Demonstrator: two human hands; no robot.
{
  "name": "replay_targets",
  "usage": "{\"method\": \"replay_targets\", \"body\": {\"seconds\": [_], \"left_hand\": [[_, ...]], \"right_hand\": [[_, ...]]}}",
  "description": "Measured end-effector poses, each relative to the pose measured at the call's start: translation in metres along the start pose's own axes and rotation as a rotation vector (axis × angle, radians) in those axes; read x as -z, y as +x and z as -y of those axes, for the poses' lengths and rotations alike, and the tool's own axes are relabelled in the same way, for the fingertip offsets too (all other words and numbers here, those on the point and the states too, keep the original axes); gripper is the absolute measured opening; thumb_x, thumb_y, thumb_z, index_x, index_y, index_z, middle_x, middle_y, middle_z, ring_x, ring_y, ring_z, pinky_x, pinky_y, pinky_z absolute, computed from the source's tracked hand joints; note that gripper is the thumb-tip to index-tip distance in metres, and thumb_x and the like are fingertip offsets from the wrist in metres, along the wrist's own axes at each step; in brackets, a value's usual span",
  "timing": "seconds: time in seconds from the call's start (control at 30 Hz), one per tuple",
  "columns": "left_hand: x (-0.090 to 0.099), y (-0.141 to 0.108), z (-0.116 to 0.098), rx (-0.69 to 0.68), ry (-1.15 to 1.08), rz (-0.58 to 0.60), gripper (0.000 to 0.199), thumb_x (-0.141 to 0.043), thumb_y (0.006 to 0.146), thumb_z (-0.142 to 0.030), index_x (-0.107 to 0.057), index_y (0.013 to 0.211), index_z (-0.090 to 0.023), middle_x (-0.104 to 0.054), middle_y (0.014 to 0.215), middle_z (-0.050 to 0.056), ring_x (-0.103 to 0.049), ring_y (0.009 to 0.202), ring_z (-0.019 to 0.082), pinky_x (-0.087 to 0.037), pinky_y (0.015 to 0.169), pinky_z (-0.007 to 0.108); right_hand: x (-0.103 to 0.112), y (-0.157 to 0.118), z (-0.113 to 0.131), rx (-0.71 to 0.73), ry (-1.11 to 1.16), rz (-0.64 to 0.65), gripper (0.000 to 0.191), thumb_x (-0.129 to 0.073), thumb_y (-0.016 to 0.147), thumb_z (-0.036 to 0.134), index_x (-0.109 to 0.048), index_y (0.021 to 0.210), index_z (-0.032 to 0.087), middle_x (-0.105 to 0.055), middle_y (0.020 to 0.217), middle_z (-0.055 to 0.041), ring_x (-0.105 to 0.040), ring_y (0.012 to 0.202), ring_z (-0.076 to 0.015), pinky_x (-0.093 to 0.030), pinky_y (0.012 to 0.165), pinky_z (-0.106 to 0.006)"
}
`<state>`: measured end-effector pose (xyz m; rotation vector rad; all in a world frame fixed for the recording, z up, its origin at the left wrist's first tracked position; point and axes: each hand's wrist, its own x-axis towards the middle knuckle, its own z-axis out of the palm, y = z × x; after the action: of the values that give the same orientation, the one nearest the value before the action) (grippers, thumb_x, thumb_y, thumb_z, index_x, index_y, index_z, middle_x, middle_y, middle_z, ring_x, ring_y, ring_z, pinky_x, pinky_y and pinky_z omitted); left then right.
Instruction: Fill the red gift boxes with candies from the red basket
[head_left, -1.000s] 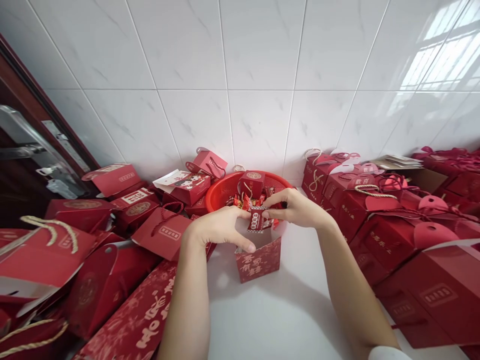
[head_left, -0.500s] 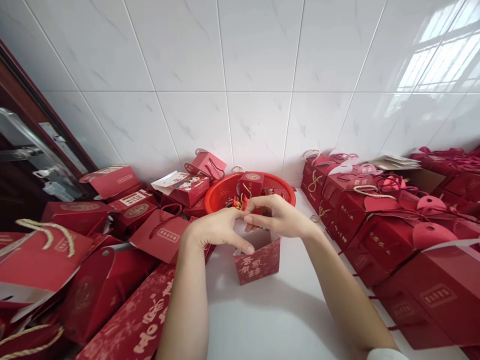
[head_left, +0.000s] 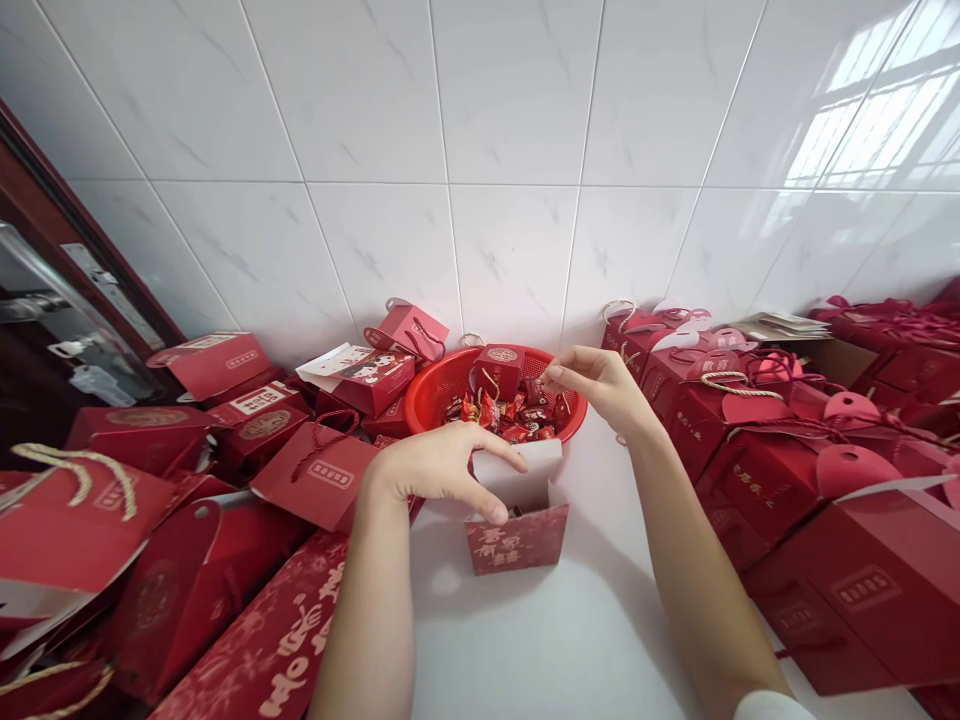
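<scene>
A red paper gift box (head_left: 519,540) with pale lettering on its front stands upright on the white table, its top open. My left hand (head_left: 442,470) holds the box by its left side. The thumb lies at the front rim, and the fingers reach over the far part of the opening. What lies inside is mostly hidden. Behind the box is a red plastic basket (head_left: 427,400) with wrapped candies (head_left: 517,412) and a small red box (head_left: 498,370) in it. Over the basket's right rim hovers my right hand (head_left: 596,385), fingertips slightly apart, with nothing visible in them.
Many red gift boxes (head_left: 307,470) with rope handles are heaped on the left. Rows of closed red boxes (head_left: 765,490) line the right side. A tiled wall (head_left: 517,250) rises behind the basket, and a dark door (head_left: 45,330) with a metal handle is at far left.
My right hand has moved from above the open box up and right to the basket's rim, uncovering the candies. My left hand stays at the box.
</scene>
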<state>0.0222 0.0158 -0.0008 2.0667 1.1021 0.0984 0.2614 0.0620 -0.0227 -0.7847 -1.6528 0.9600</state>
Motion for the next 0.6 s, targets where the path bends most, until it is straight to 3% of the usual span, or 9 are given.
{"method": "replay_targets", "body": {"seconds": [0.13,0.23,0.37,0.47,0.6], "left_hand": [[-0.002,0.000,-0.006,-0.039,0.025,0.000,0.053,-0.082,0.066,-0.040,-0.075,0.118,-0.030,-0.073,0.125,-0.002,-0.070,0.105,0.025,-0.051,0.087,0.027],[-0.003,0.002,-0.005,-0.034,0.044,-0.038,0.055,-0.081,0.066,-0.042,-0.075,0.119,-0.029,-0.074,0.121,-0.002,-0.068,0.109,0.026,-0.050,0.089,0.027],[-0.003,0.006,-0.002,-0.042,0.103,-0.120,0.042,-0.070,0.072,-0.028,-0.076,0.114,-0.025,-0.076,0.109,-0.001,-0.069,0.097,0.024,-0.050,0.083,0.028],[-0.004,0.009,-0.001,-0.119,0.086,-0.267,0.039,-0.060,0.080,-0.025,-0.073,0.117,-0.024,-0.075,0.111,0.000,-0.068,0.097,0.022,-0.051,0.087,0.031],[-0.005,0.010,0.001,-0.236,-0.031,-0.596,0.050,-0.059,0.085,-0.026,-0.062,0.135,-0.025,-0.073,0.119,0.004,-0.068,0.100,0.021,-0.053,0.094,0.035]], "right_hand": [[0.010,0.004,-0.010,-0.092,-0.119,0.016,0.040,-0.074,0.078,0.054,-0.068,0.080,0.014,-0.070,0.076,-0.0056,-0.064,0.072,-0.0155,-0.054,0.073,-0.030],[0.008,0.002,-0.007,-0.096,-0.139,0.121,0.041,-0.070,0.082,0.054,-0.070,0.087,0.014,-0.071,0.080,-0.0059,-0.065,0.075,-0.0158,-0.054,0.075,-0.030],[0.004,-0.002,0.001,-0.072,-0.151,0.298,0.039,-0.067,0.086,0.052,-0.070,0.095,0.014,-0.071,0.087,-0.0065,-0.065,0.081,-0.0171,-0.054,0.076,-0.031],[0.003,-0.004,0.005,-0.029,-0.214,0.364,0.039,-0.064,0.089,0.052,-0.070,0.096,0.015,-0.070,0.092,-0.0066,-0.064,0.083,-0.0170,-0.052,0.076,-0.030],[0.002,-0.007,0.011,-0.014,-0.297,0.318,0.048,-0.055,0.093,0.060,-0.069,0.087,0.015,-0.066,0.082,-0.0034,-0.058,0.075,-0.0152,-0.047,0.066,-0.027]]}}
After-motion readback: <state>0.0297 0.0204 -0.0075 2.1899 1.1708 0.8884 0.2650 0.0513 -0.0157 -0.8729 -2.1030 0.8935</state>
